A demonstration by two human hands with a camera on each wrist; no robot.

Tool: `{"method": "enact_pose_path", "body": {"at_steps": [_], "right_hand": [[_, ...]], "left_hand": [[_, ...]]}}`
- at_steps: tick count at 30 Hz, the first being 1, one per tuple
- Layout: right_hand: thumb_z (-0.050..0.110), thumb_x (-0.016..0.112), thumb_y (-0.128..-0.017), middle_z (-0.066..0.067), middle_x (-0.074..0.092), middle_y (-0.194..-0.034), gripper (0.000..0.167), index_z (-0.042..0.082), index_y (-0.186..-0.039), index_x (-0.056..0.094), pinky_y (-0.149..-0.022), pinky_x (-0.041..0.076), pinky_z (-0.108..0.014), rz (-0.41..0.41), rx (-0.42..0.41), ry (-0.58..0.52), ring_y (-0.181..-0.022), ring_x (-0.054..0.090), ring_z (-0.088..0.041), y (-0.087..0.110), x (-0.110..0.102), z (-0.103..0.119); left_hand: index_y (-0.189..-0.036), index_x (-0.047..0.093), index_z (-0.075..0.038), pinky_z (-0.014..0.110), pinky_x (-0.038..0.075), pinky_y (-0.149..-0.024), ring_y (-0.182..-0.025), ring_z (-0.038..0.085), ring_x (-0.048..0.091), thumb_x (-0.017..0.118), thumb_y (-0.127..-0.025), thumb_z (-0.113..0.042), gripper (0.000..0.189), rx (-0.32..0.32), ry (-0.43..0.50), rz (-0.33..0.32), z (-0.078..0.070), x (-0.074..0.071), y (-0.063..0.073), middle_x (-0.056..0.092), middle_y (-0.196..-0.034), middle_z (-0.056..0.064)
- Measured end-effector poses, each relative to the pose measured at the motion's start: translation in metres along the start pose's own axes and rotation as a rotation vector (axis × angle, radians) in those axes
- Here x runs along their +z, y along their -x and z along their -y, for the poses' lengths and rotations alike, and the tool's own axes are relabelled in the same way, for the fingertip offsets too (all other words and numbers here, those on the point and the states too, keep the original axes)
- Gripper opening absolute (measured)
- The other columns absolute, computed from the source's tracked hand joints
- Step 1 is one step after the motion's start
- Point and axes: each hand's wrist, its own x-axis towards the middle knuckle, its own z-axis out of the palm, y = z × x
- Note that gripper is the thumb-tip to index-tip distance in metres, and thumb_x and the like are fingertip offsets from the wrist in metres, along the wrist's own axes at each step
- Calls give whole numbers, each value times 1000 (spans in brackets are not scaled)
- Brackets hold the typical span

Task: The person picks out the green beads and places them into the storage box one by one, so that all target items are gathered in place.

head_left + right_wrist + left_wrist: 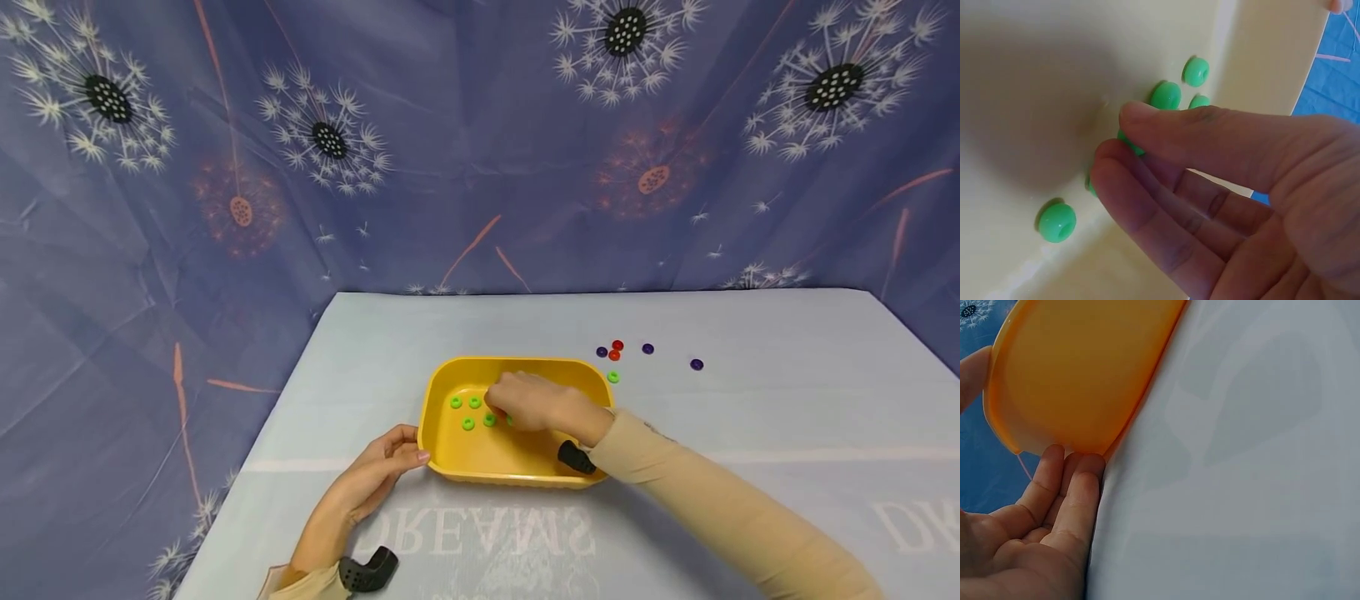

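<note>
A yellow plastic tray (pixel 495 481) with raised walls sits on the white table. At its near left corner my left hand (pixel 378 473) holds it, the thumb at the rim and the fingertips against the outer wall (pixel 1085 375). My right hand (pixel 528 402) reaches down into the tray. Between its thumb and index finger it pinches a green bead (pixel 1130 144), partly covered by the fingertips. Around those fingers several round green beads (pixel 468 424) with holes lie on the tray floor, one bead (pixel 1057 222) a little apart in the right wrist view.
Beyond the tray's far right corner lie a loose green bead (pixel 613 377), two red beads (pixel 617 345) and three dark purple beads (pixel 697 364). A blue dandelion-print cloth (pixel 450 167) hangs behind the table. Black wrist cameras (pixel 367 571) sit on both wrists.
</note>
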Motion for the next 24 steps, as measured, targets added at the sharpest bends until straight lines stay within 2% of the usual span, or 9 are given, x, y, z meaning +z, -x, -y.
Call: {"method": "enact_pose_path", "body": {"at_steps": [6,11,13,15,17,20,22,24], "right_hand": [[-7,60,-90,3,44,-63,20,5,-75,64,-57,35,-23,20,24,14,-58,39,-13,-3,4,-1],[-5,60,-92,2,38,-63,21,7,-74,61,-57,31,-23,39,55,11,-59,33,-13,0,7,-2],[-1,62,-93,1,38,-64,17,5,-77,61,-58,31,-24,38,48,-9,-59,33,-13,3,2,-2],[2,66,-91,0,49,-69,8,4,-84,65,-60,36,-24,17,35,-22,-63,40,-12,10,-10,-3],[3,71,-88,-4,59,-76,5,2,-90,67,-65,43,-26,-52,10,-32,-68,48,-13,21,-28,-10],[3,75,-84,-8,69,-91,14,4,-97,69,-73,52,-30,-208,12,-48,-77,58,-15,45,-58,-29],[2,75,-84,-10,70,-88,15,3,-97,69,-69,54,-32,-315,45,-103,-74,62,-17,64,-70,-47],[1,73,-85,-9,70,-87,13,2,-97,69,-65,54,-33,-394,114,-153,-73,63,-18,81,-74,-67]], "left_hand": [[-128,39,12,22,44,-96,-104,16,58,63,-92,-14,50,-1,-3,1,1,1,-1,62,-109,7],[-128,38,12,22,44,-96,-103,15,58,64,-92,-14,51,-4,8,9,3,2,-4,62,-109,6],[-128,39,12,22,44,-95,-102,15,58,64,-92,-13,50,-6,16,8,3,3,-5,62,-109,6],[-128,38,12,22,44,-95,-102,14,58,64,-92,-12,50,-5,19,12,3,3,-6,62,-109,5],[-128,38,12,22,44,-95,-103,14,59,63,-92,-12,50,0,19,17,3,2,-6,62,-109,5],[-129,38,12,22,44,-96,-103,14,58,63,-93,-12,50,1,17,21,2,2,-6,62,-110,5],[-129,37,12,22,45,-95,-103,14,58,63,-93,-11,50,-1,17,22,1,1,-5,61,-110,6],[-130,37,12,21,45,-95,-103,14,59,62,-93,-11,50,-2,18,21,0,1,-4,61,-110,6]]}}
